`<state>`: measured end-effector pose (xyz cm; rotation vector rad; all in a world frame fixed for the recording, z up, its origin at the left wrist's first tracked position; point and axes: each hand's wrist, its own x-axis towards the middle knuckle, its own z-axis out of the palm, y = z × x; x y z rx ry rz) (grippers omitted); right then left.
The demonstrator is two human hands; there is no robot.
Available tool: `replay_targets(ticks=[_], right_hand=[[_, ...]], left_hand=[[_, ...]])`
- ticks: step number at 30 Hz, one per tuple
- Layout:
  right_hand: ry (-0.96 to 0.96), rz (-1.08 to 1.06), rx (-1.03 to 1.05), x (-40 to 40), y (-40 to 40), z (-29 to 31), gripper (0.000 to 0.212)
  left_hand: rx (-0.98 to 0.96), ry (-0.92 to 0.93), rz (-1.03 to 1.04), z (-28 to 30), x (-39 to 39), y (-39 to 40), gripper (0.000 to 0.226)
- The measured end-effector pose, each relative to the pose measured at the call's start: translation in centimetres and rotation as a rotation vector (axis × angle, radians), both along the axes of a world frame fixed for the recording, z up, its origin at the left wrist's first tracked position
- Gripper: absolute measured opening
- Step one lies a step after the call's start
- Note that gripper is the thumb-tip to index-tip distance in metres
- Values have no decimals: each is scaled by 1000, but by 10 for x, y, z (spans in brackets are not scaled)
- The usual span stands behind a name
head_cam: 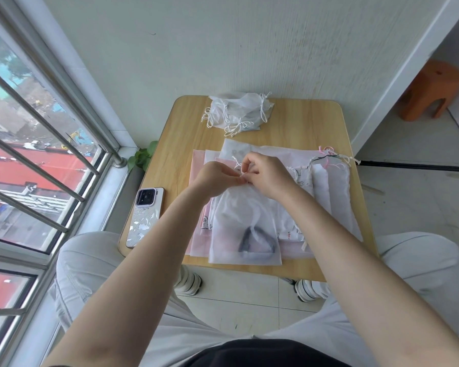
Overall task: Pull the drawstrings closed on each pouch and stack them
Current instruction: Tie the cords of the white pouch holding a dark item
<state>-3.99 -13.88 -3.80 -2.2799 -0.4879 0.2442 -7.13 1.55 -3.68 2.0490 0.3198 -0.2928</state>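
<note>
The two bare forearms rose from the lower frame, left hand and right hand both pinching the white drawstring at the upper end of the translucent white pouch, whose long axis ran down from the fingers toward the frame's bottom, on the wooden table.

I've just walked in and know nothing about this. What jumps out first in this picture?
Both hands, the left hand and right hand, meet mid-table, pinching the drawstring at the mouth of a sheer white pouch with something dark inside. A pile of cinched pouches sits at the wooden table's far edge, and a phone lies at its left edge.
</note>
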Motion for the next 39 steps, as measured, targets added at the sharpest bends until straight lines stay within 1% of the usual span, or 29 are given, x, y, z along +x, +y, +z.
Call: replay_targets(ticks=[5,8,11,14,17,21,23,25,27,28,30,32,35,37,39], right_hand=[[-63,52,-115,1,-1,3,6],[-174,119,-203,-4,-1,9,19],[-237,183,-218,-9,0,14,33],[-248,164,-227,-11,1,13,33],[-259,184,-223,-16,0,17,35],[-269,215,-326,-16,1,22,41],[-249,216,-366,-15,2,21,40],[-220,217,-374,-12,3,17,36],[-179,219,-380,-6,4,12,28],[-148,208,-384,-2,5,10,21],[-45,170,-355,5,5,6,13],[121,111,-242,9,4,4,15],[505,-16,72,10,2,1,15],[755,-83,285,12,0,-2,9],[909,-121,405,14,-2,-5,11]], left_hand=[[71,36,10,-2,3,-3,14],[63,37,38,-5,4,-4,24],[41,40,58,-5,3,-5,26],[42,61,77,-5,4,-3,31],[45,77,81,-2,4,-4,26],[44,70,74,-5,4,-2,24],[43,57,51,-6,4,-2,32],[92,21,11,-6,3,-3,36],[205,-31,-37,-4,3,-4,39],[279,-63,-66,-3,3,-4,39],[419,-138,-113,0,1,-5,27],[472,-198,-112,0,-1,-6,16],[427,-234,-51,-6,-5,-9,12],[383,-288,37,-10,-9,-12,17],[343,-337,97,-13,-13,-13,25]])
